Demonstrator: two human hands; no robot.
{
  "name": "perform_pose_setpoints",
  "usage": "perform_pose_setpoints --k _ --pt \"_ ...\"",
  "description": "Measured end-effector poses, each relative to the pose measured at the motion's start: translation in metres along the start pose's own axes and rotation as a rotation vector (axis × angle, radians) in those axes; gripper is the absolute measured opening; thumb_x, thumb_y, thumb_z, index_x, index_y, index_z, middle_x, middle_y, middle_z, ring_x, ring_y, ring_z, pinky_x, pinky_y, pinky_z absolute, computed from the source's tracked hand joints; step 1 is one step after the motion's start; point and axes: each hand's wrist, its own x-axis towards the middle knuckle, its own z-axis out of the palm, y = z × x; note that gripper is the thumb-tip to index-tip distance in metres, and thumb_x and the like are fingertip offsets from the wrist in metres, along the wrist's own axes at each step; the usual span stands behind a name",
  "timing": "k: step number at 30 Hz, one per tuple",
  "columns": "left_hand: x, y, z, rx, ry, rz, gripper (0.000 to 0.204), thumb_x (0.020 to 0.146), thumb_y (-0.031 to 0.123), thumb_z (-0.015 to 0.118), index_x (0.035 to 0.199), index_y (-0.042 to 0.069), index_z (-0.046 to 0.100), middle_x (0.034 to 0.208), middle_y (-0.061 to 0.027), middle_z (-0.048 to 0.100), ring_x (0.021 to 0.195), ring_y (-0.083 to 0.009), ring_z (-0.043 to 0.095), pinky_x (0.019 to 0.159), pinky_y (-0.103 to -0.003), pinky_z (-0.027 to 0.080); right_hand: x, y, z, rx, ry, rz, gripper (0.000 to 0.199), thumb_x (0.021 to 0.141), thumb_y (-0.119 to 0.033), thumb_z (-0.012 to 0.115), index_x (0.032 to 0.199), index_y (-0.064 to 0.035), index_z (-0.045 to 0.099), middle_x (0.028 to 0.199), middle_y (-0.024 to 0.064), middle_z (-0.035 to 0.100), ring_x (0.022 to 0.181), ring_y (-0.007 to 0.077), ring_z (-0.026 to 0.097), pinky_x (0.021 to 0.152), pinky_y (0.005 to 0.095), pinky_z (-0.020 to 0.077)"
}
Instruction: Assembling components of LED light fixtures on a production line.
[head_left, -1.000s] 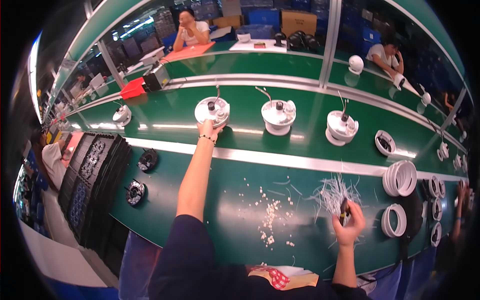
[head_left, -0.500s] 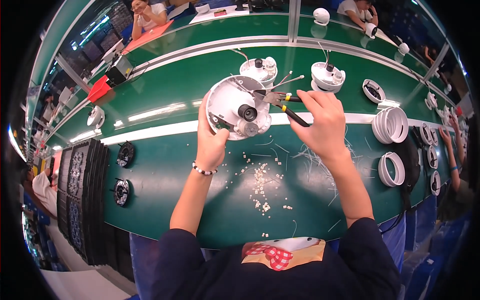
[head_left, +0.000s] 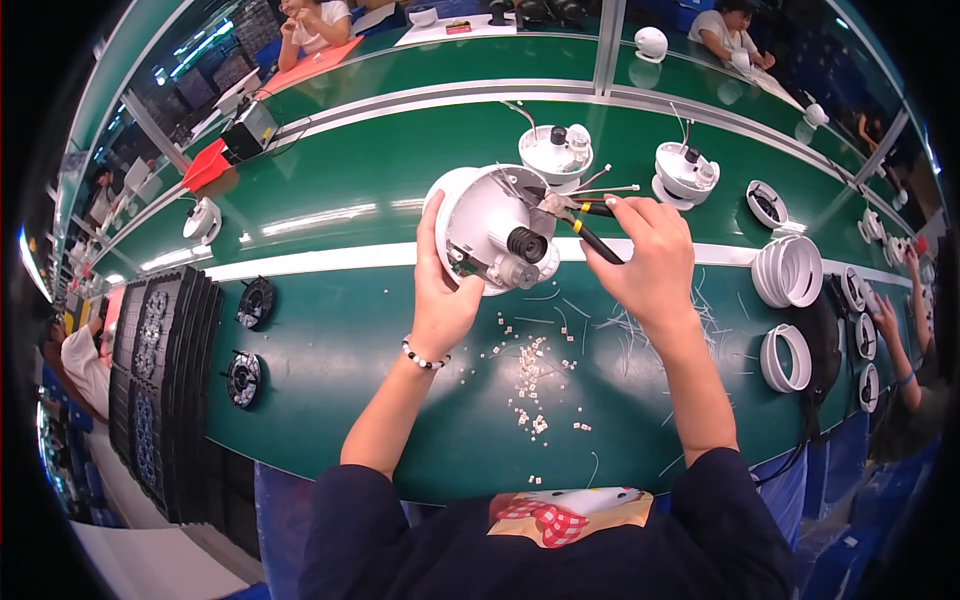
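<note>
My left hand (head_left: 442, 310) is wrapped around the rim of a white dome camera housing (head_left: 485, 222), held tilted above the bench with its black lens facing me. Thin wires with small white connectors (head_left: 632, 188) stick out on its right. In my right hand (head_left: 648, 262) is a pair of cutting pliers (head_left: 598, 243) with black and yellow handles. The jaws are at the wires by the housing's upper right edge; whether they grip one is too small to tell. Below lie several tiny white connector pieces (head_left: 532, 375), with wire offcuts (head_left: 640, 335) to their right.
Two more camera housings (head_left: 555, 152) (head_left: 687, 172) stand beyond my hands. White rings (head_left: 786, 272) are stacked at the right, near a black cloth-like thing (head_left: 822, 350). Black round parts (head_left: 243, 380) and stacked black trays (head_left: 165, 390) are at the left. Other people sit across and beside the bench.
The view has shifted slightly, so the bench and my hands appear further right. Both hands keep their hold, and the plier jaws are still by the wires at the housing's edge.
</note>
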Motion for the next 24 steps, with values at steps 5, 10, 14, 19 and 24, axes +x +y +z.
perform_pose_setpoints --k 5,10,14,19,24 --pt "0.004 -0.002 0.0 0.012 -0.002 0.022 0.078 0.062 -0.015 0.042 0.133 0.006 0.018 0.124 -0.0143 0.036 0.115 -0.0221 0.039 0.096 -0.031 0.034 0.0 0.004 -0.007 0.007 0.051 -0.034 0.038 0.055 -0.013 0.071 0.089 -0.0008 0.061 0.082 0.0073 0.057 0.075 0.0223 0.053 0.069 0.0325 0.0416" --pt "0.007 -0.001 0.004 0.002 -0.016 0.027 0.078 0.061 -0.015 0.041 0.133 0.007 0.018 0.124 -0.014 0.034 0.115 -0.0224 0.038 0.095 -0.031 0.034 0.002 0.006 -0.001 -0.006 0.035 -0.029 0.036 0.055 -0.013 0.071 0.088 -0.0014 0.061 0.082 0.0069 0.057 0.074 0.0218 0.053 0.068 0.0323 0.0414" --pt "0.007 0.004 0.003 0.088 -0.033 0.062 0.079 0.059 -0.014 0.038 0.133 0.006 0.019 0.126 -0.0146 0.032 0.116 -0.0232 0.037 0.096 -0.031 0.032 0.008 0.006 0.0 -0.019 0.048 -0.062 0.039 0.055 -0.017 0.071 0.09 -0.0037 0.06 0.081 0.0063 0.057 0.073 0.0228 0.051 0.063 0.034 0.039" --pt "0.004 -0.004 0.006 0.243 0.003 0.103 0.077 0.059 -0.009 0.041 0.132 0.003 0.019 0.13 -0.0181 0.03 0.122 -0.0262 0.03 0.1 -0.031 0.025 -0.008 0.015 0.002 0.026 -0.031 -0.033 0.034 0.055 -0.017 0.069 0.086 -0.0049 0.059 0.079 0.0081 0.059 0.067 0.026 0.055 0.06 0.0349 0.0441" --pt "0.004 -0.018 -0.016 0.555 0.121 0.29 0.077 0.057 -0.008 0.041 0.13 0.001 0.022 0.132 -0.0193 0.027 0.125 -0.0332 0.024 0.103 -0.036 0.019 -0.032 0.013 0.005 0.128 0.001 0.048 0.032 0.055 -0.013 0.071 0.083 -0.0027 0.059 0.077 0.0114 0.059 0.07 0.0275 0.056 0.064 0.0339 0.0447"
